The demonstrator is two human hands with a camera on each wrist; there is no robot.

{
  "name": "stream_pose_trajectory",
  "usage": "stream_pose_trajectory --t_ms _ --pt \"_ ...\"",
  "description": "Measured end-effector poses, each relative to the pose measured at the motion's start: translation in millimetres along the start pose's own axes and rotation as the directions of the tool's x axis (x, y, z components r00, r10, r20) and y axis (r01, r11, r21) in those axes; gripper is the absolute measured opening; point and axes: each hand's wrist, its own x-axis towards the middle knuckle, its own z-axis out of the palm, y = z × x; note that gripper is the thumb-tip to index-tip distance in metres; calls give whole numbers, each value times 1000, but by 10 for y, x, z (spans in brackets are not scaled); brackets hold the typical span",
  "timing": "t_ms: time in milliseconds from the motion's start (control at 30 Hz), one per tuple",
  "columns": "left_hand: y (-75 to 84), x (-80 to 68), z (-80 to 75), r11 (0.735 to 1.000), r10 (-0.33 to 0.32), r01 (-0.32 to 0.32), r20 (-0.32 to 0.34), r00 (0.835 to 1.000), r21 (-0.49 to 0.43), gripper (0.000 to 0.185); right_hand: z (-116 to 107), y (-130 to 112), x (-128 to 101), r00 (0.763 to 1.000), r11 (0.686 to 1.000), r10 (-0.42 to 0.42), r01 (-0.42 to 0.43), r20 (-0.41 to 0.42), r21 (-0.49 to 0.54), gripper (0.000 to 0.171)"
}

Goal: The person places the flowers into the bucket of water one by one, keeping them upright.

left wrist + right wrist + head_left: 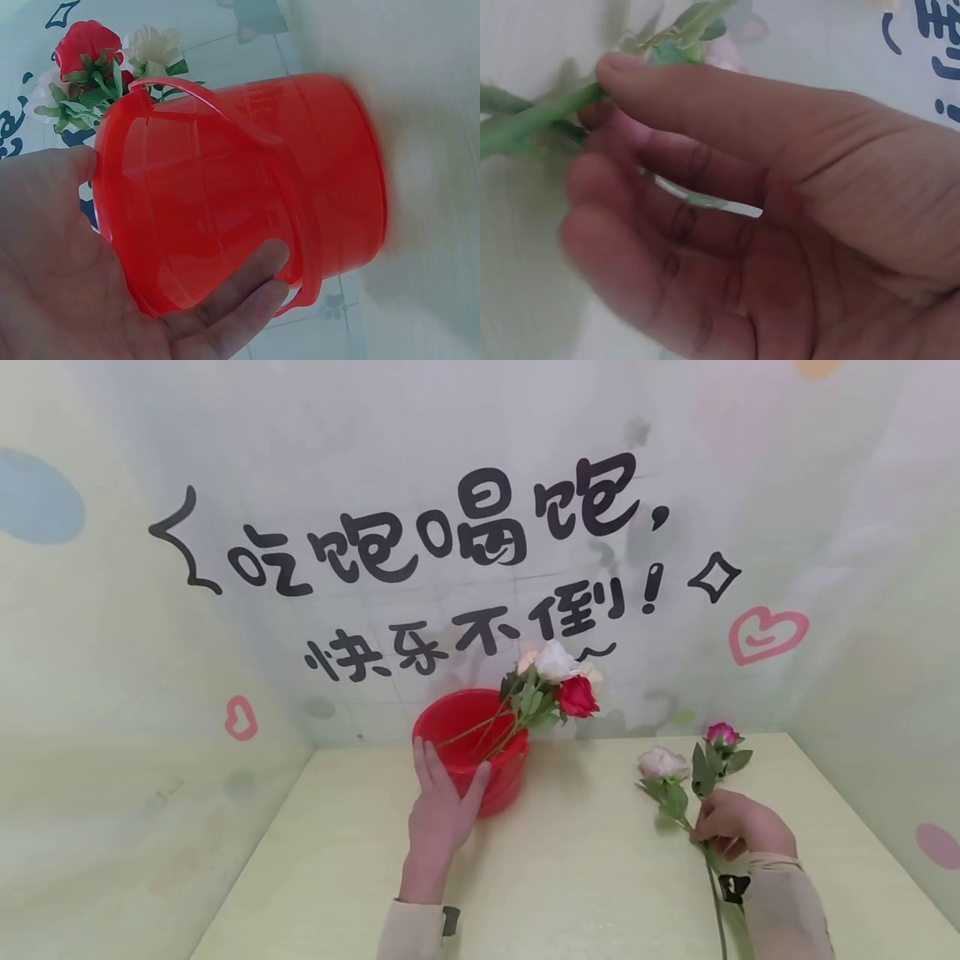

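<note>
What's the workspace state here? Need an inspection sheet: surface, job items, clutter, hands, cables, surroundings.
Surface: pale yellow table.
Job's things: red bucket holding a bunch of roses; two loose rose stems on the right.
Clutter: nothing seen.
Hands: left hand rests against the bucket's side, fingers straight; right hand pinches the loose stems.
Cables: nothing seen.
Surroundings: backdrop with black lettering, hearts and dots.

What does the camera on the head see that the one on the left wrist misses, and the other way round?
Only the head view shows the right hand pinching flower stems on the table, and the wall lettering whole. Only the left wrist view shows the bucket's handle and the palm close up. Both show the left hand cupping the red bucket, with flowers poking out.
</note>
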Motion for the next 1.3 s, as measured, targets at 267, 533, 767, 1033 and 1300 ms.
stream_pose_trajectory --t_ms 267,533,767,1033,1300 --pt "3 -3 -4 1000 -2 2 -1 1000 -7 114 -111 -6 -5 986 986 -165 165 18 9 16" --pt "-27 -26 -8 1000 -3 3 6 1000 -10 113 -151 0 -14 953 949 -301 297 24 105 14" --pt "-32 -10 -1 1000 2 -2 -4 1000 -30 114 -236 -116 -66 902 844 -419 429 -102 323 30" --pt "-30 -15 -3 1000 -3 2 -11 1000 -29 115 -229 -272 -98 785 636 -478 618 -394 462 25" --pt "-34 -12 -14 999 6 -7 -11 1000 -47 114 -217 -502 -215 711 465 -474 703 -519 539 21"
